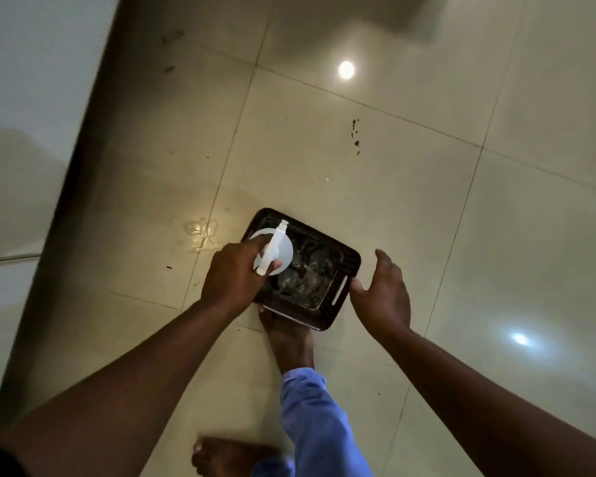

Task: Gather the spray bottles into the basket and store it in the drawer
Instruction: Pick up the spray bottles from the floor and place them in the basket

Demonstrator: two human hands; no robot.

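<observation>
Head view: left grip (pixel 233 273) clenched around white spray bottle (pixel 272 249) over dark basket (pixel 348 266), right grip (pixel 384 294) released.

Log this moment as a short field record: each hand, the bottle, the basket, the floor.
left hand: closed around the white spray bottle, holding it over the basket's left end
right hand: open, fingers spread, thumb at the basket's right handle slot
basket: dark, perforated, over the floor by a bare foot; whether it rests there is unclear
basket contents: dark and blurred, cannot tell
floor: glossy tiles, wet patch left of basket
drawer: not in view
</observation>
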